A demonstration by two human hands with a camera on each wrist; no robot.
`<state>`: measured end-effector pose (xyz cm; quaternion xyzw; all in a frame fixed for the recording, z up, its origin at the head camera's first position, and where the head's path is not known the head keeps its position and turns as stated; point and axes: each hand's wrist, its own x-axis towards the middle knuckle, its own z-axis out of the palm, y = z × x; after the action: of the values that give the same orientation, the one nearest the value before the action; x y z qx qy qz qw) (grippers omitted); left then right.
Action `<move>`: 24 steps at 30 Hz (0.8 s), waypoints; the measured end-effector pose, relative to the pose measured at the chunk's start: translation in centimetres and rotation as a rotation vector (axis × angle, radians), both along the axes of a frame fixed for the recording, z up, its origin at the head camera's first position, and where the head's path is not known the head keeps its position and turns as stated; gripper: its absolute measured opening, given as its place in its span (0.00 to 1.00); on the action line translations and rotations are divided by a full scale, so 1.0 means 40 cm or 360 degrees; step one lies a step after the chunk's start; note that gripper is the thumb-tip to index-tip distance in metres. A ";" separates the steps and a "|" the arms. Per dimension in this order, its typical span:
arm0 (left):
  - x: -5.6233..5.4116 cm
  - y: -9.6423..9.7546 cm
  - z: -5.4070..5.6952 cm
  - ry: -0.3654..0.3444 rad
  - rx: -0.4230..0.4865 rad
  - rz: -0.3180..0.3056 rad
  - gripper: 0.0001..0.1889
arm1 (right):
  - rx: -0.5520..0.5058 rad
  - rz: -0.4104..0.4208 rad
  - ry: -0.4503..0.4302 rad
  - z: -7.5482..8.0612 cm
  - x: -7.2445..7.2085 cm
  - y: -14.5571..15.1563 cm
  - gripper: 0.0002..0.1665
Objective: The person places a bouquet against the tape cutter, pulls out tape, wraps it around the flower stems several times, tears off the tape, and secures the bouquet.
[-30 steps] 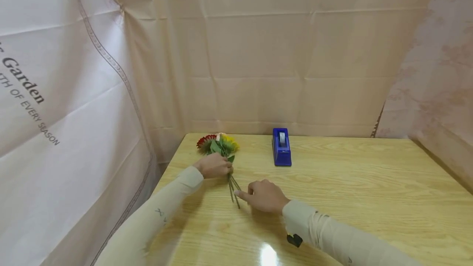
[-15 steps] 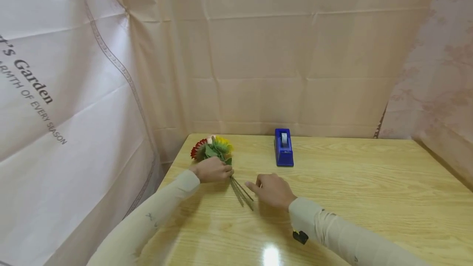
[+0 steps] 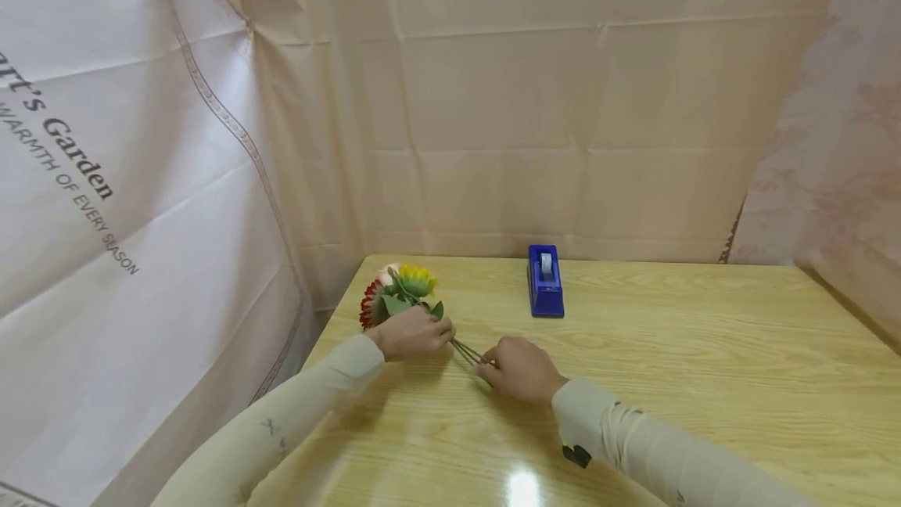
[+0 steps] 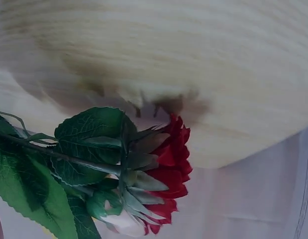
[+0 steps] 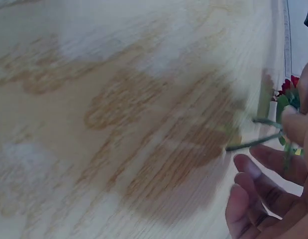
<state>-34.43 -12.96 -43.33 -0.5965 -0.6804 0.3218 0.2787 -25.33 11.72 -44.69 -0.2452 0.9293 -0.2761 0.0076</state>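
Note:
A small bunch of artificial-looking flowers lies across my left hand's grip near the table's back left corner. It has a yellow flower (image 3: 418, 280), a pale pink one (image 3: 386, 275) and a red flower (image 4: 166, 172), with green leaves (image 4: 89, 142). My left hand (image 3: 412, 333) grips the bunch just below the leaves. The thin green stems (image 3: 465, 350) slant down to the right. Near their lower ends my right hand (image 3: 522, 370) pinches them between thumb and fingers. In the right wrist view, the stem ends (image 5: 253, 144) stick out past the thumb, and the other fingers curl loosely.
A blue tape dispenser (image 3: 546, 282) with a roll of tape stands at the back of the wooden table (image 3: 690, 335), right of the flowers. Cloth (image 3: 493, 100) hangs behind the table and along both sides. A small black and yellow thing (image 3: 576, 455) shows beneath the right sleeve.
The flower heads have swung left and the stems now slant more to the right. My right hand has come onto the stem ends and taken hold of them.

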 end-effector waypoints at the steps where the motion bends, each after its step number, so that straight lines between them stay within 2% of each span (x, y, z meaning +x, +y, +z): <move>1: 0.005 0.002 0.000 -0.0002 0.0015 -0.0003 0.09 | 0.0007 0.0013 0.0015 -0.001 0.001 0.000 0.20; 5: 0.021 0.011 -0.003 0.0021 0.0046 0.0005 0.09 | 0.0002 -0.0017 0.0033 -0.007 0.001 0.001 0.26; 9: 0.032 0.014 -0.009 0.0048 0.0069 0.0059 0.10 | -0.0002 -0.0061 0.0090 -0.012 -0.003 0.002 0.21; 15: 0.050 0.017 -0.017 0.0009 0.0160 0.0128 0.09 | 0.0200 -0.0053 0.0423 -0.018 0.004 0.008 0.09; 17: 0.057 0.020 -0.017 -0.0014 0.0173 0.0153 0.08 | 0.0253 -0.0057 0.0488 -0.021 0.008 0.012 0.03; 24: 0.082 0.035 -0.014 -0.0074 0.0113 0.0276 0.10 | 0.0299 0.0034 0.0672 -0.045 0.015 0.031 0.06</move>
<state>-31.15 -11.57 -43.90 -0.5324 -0.7467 0.3065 0.2550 -24.75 12.96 -46.50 -0.3056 0.9292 -0.1308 -0.1614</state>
